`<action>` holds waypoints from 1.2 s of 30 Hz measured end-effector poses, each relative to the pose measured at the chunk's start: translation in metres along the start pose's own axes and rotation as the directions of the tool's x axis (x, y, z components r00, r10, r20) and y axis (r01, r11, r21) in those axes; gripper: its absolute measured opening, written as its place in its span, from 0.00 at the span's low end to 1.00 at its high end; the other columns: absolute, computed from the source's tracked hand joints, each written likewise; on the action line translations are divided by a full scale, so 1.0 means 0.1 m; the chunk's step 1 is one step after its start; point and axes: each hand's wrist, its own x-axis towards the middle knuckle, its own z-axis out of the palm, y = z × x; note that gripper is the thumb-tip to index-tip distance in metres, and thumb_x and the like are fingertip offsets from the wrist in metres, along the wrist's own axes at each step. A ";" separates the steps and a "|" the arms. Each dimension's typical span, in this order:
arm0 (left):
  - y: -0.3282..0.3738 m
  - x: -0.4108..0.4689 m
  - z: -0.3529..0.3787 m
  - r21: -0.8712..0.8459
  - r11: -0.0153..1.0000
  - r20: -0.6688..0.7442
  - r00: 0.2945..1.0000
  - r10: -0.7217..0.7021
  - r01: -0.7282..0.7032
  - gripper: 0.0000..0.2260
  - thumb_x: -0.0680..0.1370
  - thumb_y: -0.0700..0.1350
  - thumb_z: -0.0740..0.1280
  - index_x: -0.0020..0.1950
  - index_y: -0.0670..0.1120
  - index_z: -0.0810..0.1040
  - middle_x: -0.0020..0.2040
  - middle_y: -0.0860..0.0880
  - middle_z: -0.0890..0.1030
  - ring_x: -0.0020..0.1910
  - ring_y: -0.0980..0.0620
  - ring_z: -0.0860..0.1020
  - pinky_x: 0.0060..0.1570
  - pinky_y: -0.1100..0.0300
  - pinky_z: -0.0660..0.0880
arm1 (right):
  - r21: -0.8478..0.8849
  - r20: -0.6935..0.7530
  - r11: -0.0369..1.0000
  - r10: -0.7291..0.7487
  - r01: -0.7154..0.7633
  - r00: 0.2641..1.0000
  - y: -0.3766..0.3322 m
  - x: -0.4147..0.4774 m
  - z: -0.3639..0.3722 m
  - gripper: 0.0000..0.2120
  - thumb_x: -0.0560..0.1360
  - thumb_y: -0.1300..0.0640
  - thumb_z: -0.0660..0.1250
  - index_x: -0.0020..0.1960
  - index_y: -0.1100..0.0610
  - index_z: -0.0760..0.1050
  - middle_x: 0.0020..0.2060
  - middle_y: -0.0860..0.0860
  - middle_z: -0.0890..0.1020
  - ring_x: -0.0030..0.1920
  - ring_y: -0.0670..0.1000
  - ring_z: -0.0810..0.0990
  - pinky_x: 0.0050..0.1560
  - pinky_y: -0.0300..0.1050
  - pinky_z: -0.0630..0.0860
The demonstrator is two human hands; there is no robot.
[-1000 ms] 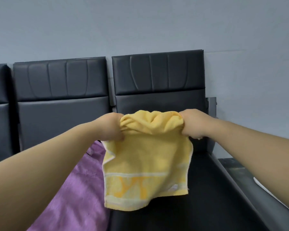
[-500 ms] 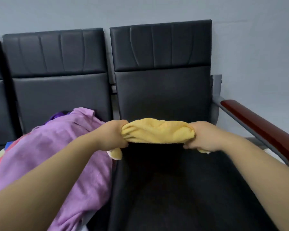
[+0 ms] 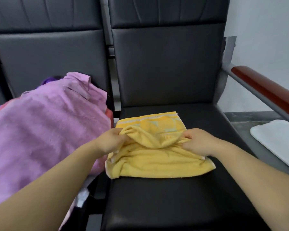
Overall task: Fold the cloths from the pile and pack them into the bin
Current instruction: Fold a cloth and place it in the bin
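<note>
Left hand (image 3: pixel 110 141): fingers curled, pinching the left end of a raised fold in the yellow cloth (image 3: pixel 157 164); knuckles up, forearm reaching in from the lower left.
Right hand (image 3: pixel 198 142): fingers curled the same way, pinching the right end of that fold; forearm reaching in from the lower right.
Yellow cloth: on the seat (image 3: pixel 173 205) of the right-hand chair, between the two hands. Far edge spread flat toward the backrest, with a pale striped band along it. Middle lifted into a sagging ridge from hand to hand. Near part rumpled, near edge resting on the seat, near left corner curled over.
Seat: black, padded, bare in front of the cloth.
Backrest (image 3: pixel 165 64): black, upright, just behind the cloth's far edge but apart from it.
Pile (image 3: pixel 40 139): heaped on the left chair (image 3: pixel 48 55), just beside the yellow cloth's left edge.
Purple cloth (image 3: pixel 57 117): large, draped over the top of the pile, covering most of it.
Other cloths: a red one (image 3: pixel 109 115) and a darker purple one (image 3: pixel 47 80) peeking out from under the top cloth.
Armrest (image 3: pixel 265 94): reddish-brown on a grey metal bar, along the right side of the chair.
White thing (image 3: pixel 280 145): flat with a rounded corner, low down to the right beyond the armrest; unclear what it is.
Wall (image 3: pixel 265 22): pale grey, behind the chairs.
</note>
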 end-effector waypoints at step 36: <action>-0.07 -0.04 0.05 0.562 0.827 0.086 0.992 -0.095 0.031 0.13 0.81 0.56 0.66 0.39 0.52 0.79 0.40 0.55 0.79 0.42 0.57 0.77 0.41 0.62 0.71 | -0.091 0.129 0.943 0.331 -0.321 0.935 -0.05 0.10 0.08 0.15 0.72 0.43 0.70 0.39 0.53 0.74 0.34 0.50 0.75 0.33 0.51 0.72 0.33 0.45 0.68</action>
